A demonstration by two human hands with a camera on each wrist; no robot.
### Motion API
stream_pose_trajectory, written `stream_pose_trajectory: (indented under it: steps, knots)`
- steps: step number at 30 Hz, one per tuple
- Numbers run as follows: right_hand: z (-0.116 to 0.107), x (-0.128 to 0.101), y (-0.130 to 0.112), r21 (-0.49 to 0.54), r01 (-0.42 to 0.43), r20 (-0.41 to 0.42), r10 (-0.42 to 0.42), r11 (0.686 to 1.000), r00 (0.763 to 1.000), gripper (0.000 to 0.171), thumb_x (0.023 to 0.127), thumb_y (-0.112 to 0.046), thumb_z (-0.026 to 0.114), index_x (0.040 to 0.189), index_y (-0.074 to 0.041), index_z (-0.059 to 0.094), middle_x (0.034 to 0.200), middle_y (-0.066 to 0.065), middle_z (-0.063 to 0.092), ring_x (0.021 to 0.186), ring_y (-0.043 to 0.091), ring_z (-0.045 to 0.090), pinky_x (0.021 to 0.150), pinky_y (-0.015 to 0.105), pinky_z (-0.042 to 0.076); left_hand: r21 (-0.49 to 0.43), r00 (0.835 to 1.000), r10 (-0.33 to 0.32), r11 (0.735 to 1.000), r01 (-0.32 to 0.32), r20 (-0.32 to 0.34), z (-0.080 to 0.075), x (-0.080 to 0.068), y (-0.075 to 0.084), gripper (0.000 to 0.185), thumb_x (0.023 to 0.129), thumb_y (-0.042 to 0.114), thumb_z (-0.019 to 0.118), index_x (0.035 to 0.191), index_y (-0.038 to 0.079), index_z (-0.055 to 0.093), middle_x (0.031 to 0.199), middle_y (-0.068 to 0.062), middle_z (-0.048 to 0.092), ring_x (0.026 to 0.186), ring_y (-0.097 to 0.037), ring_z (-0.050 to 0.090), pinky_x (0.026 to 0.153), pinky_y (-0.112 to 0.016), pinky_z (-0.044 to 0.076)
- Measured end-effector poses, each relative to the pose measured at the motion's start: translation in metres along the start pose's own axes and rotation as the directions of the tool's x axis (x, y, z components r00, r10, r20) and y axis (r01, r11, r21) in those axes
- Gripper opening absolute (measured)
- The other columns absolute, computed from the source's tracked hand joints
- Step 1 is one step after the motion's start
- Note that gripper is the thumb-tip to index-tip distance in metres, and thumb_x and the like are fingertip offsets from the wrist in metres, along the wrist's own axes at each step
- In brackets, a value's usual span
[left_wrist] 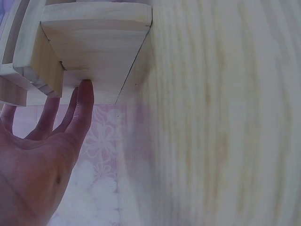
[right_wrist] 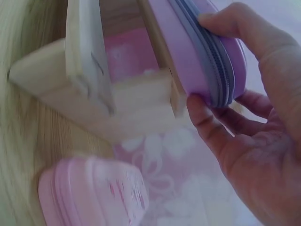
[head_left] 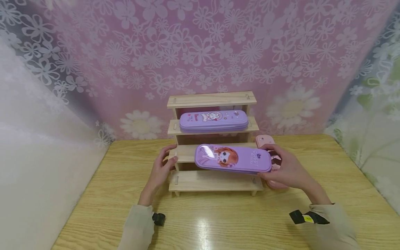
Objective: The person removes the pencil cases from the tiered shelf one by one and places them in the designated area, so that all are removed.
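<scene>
The right hand (head_left: 289, 170) pinches the right end of a long, rounded purple pencil case (head_left: 232, 159), thumb on top and fingers curled beneath; its glossy lid bears a cartoon red-haired girl and the word "SWEET", with a grey zipper round the edge. It hovers tilted over the pale wooden stepped rack (head_left: 212, 180), above the second step from the bottom. The left hand (head_left: 162, 170) rests straight, slightly spread fingers on the rack's left end at 9 o'clock, a second purple case (head_left: 214, 120) lies on a higher step at 12 o'clock, and a pink case (head_left: 265, 141) lies on the wood-grain table (head_left: 218, 222) at 3 o'clock.

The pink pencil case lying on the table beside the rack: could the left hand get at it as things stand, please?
Probably not directly. The pink pencil case lies right of the wooden rack, behind the right hand and its purple case, while the left hand rests on the rack's left end.
</scene>
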State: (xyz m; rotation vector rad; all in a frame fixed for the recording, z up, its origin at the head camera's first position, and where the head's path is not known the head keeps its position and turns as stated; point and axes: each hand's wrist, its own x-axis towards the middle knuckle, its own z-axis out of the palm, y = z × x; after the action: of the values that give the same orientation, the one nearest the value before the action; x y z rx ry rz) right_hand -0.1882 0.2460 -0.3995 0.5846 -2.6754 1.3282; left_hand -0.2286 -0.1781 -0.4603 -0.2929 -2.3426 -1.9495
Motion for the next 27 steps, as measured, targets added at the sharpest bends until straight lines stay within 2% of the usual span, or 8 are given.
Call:
stream_pose_trajectory:
  steps: [5,12,15,19,27]
  knots:
    - [-0.015,-0.014,0.013,0.012,0.017,-0.008,-0.017,1.000,1.000,0.074,0.073,-0.009,0.092,0.136,-0.004,0.053,0.126,0.005,0.056,0.102,0.002,0.056,0.085,0.007,0.049,-0.005,1.000,-0.005,1.000,0.005,-0.002,-0.001,0.000,0.000,0.040,0.105,0.019,0.058,0.144,0.024,0.052,0.140,-0.016,0.055,0.109,-0.029,0.064,0.081,-0.030,0.060]
    - [-0.036,-0.035,0.034,-0.007,0.035,-0.052,-0.035,0.999,0.998,0.074,0.072,0.000,0.090,0.136,-0.001,0.052,0.124,-0.016,0.053,0.105,-0.006,0.053,0.083,0.005,0.049,0.002,1.000,-0.015,1.000,0.015,0.000,0.000,-0.002,0.000,0.041,0.105,0.020,0.057,0.146,0.022,0.052,0.141,-0.016,0.054,0.110,-0.032,0.064,0.083,-0.030,0.060]
    - [-0.049,-0.046,0.044,-0.010,0.037,-0.070,-0.037,0.999,0.997,0.075,0.072,0.005,0.089,0.136,0.001,0.050,0.125,-0.020,0.053,0.108,-0.008,0.052,0.083,0.004,0.048,0.007,1.000,-0.020,1.000,0.020,0.001,0.000,-0.003,0.000,0.041,0.105,0.020,0.057,0.145,0.023,0.051,0.142,-0.016,0.053,0.113,-0.035,0.063,0.085,-0.031,0.060]
    - [-0.067,-0.059,0.057,-0.001,0.039,-0.095,-0.039,0.999,0.995,0.074,0.072,0.012,0.085,0.136,0.001,0.049,0.127,-0.020,0.053,0.111,-0.010,0.051,0.083,0.003,0.047,0.002,1.000,-0.019,1.000,0.019,0.004,0.000,-0.002,-0.001,0.041,0.105,0.020,0.057,0.145,0.023,0.051,0.143,-0.015,0.053,0.112,-0.035,0.063,0.084,-0.031,0.060]
    - [-0.098,-0.085,0.080,0.018,-0.040,-0.176,0.042,0.999,0.984,0.079,0.075,0.018,0.079,0.143,-0.009,0.048,0.130,-0.018,0.050,0.111,-0.012,0.051,0.083,0.001,0.046,-0.004,1.000,0.000,1.000,0.000,0.006,0.000,-0.001,0.000,0.040,0.105,0.019,0.057,0.144,0.023,0.052,0.141,-0.016,0.054,0.110,-0.032,0.064,0.084,-0.032,0.060]
